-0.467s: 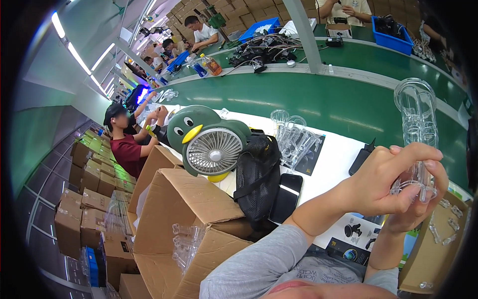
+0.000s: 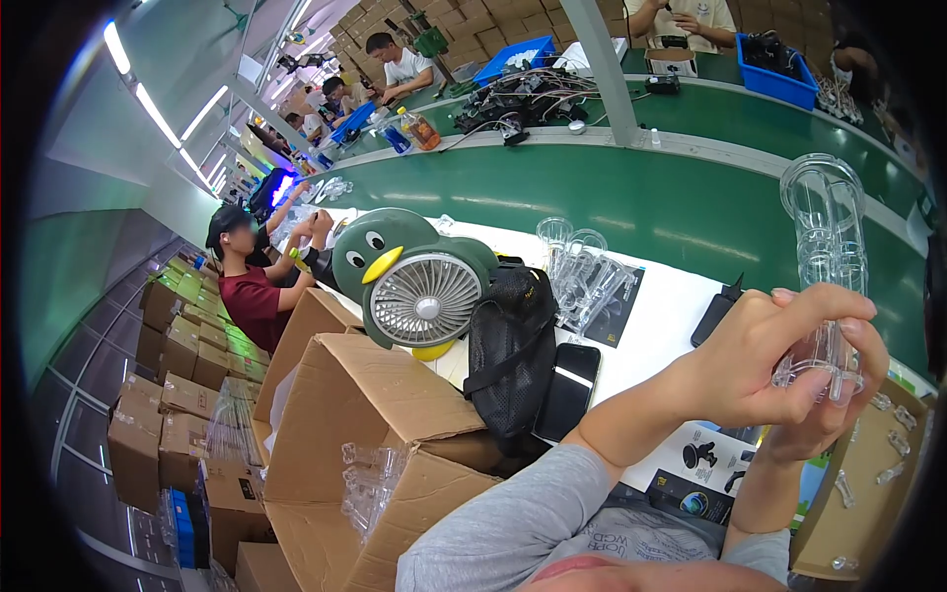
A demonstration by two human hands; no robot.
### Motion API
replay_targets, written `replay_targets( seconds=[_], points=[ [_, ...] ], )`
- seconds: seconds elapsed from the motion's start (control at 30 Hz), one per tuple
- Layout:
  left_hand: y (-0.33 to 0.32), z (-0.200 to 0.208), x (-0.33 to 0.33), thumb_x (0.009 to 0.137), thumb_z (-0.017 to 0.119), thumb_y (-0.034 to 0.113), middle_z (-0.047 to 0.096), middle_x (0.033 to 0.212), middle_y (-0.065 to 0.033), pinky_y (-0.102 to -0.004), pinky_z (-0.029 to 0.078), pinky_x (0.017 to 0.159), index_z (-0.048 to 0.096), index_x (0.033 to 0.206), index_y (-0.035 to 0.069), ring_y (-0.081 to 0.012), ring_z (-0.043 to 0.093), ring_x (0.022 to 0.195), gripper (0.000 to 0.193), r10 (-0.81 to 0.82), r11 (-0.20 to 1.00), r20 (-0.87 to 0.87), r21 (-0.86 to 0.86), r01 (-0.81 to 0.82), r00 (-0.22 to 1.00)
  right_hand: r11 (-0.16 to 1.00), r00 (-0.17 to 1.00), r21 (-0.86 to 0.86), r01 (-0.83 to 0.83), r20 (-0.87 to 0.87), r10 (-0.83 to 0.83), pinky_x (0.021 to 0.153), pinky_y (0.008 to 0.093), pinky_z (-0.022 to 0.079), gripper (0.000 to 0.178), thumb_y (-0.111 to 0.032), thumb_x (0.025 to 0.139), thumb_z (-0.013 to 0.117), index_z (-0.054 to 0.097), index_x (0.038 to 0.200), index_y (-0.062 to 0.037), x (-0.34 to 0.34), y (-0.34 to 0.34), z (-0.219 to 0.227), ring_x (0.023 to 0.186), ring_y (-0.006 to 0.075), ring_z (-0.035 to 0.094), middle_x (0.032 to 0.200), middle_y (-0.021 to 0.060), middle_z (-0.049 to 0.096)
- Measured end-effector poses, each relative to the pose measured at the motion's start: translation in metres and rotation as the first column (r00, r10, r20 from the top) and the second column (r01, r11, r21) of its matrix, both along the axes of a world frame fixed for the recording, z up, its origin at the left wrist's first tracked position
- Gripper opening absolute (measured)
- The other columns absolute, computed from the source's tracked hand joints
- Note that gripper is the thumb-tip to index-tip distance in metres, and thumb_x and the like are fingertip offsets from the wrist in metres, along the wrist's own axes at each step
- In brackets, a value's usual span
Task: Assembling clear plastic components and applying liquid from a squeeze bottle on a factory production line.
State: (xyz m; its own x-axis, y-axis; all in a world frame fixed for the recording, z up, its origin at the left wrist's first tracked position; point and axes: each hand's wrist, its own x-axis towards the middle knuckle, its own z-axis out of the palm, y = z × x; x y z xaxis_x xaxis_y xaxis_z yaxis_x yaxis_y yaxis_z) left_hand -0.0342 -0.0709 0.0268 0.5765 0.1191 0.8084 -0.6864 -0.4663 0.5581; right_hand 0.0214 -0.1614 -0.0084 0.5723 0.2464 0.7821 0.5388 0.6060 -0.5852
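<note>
While everything at the left matches half a second ago, the open carton, with clear pieces inside, stands against the near-left edge of the white tabletop. Next along it come a green penguin-shaped fan, a black mesh pouch and a phone, then a cluster of clear parts beside a dark card. Further right, the left hand has its fingers closed around the lower end of a clear plastic piece, upright above the tabletop; the right hand meets that end from below, its grip partly hidden. In the cardboard tray, one small clear part now lies closer to the left wall; perhaps it was nudged or released, while the larger piece remains held. The carton and pouch crowd the near-left edge; more open room lies on the green surface beyond the tabletop's far edge. The tray's left wall runs close beside the right forearm.
</note>
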Motion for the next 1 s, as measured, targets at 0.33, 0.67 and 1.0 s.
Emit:
replay_targets(
  seconds=[0.33,0.67,1.0],
  points=[
    [0.0028,0.0012,0.0007,0.067,0.051,0.021,0.062,0.082,-0.0144,-0.0289,0.051,0.062,0.049,0.111,-0.004,-0.0256,0.064,0.065,0.050,-0.020,1.000,-0.013,-0.021,0.020,1.000,1.000,0.998,-0.003,0.004,-0.067,-0.004,0.071,0.0390,0.052,0.039,-0.033,0.085,0.039,0.039,0.109,-0.0024,-0.0022,0.0035,0.0003,0.081,0.0311,0.059,0.101,0.0143,0.047],
    [0.0016,0.0015,-0.0006,0.065,0.051,0.018,0.061,0.080,-0.0144,-0.0291,0.051,0.063,0.048,0.111,-0.005,-0.0253,0.064,0.065,0.051,-0.011,1.000,-0.010,-0.020,0.011,1.000,1.000,0.997,0.030,-0.001,-0.075,0.003,0.073,0.0386,0.052,0.040,-0.034,0.086,0.037,0.039,0.110,-0.0023,-0.0020,0.0061,-0.0014,0.082,0.0302,0.059,0.102,0.0150,0.047],
    [0.0011,0.0021,0.0021,0.064,0.051,0.016,0.062,0.082,-0.0150,-0.0292,0.051,0.064,0.048,0.112,-0.005,-0.0258,0.065,0.068,0.052,-0.021,0.999,0.054,-0.038,0.023,0.998,0.999,0.992,-0.013,-0.040,-0.118,0.038,0.079,0.0405,0.049,0.044,-0.035,0.084,0.033,0.037,0.116,-0.0042,-0.0029,0.0025,-0.0037,0.089,0.0342,0.058,0.100,0.0286,0.053]
  ],
)
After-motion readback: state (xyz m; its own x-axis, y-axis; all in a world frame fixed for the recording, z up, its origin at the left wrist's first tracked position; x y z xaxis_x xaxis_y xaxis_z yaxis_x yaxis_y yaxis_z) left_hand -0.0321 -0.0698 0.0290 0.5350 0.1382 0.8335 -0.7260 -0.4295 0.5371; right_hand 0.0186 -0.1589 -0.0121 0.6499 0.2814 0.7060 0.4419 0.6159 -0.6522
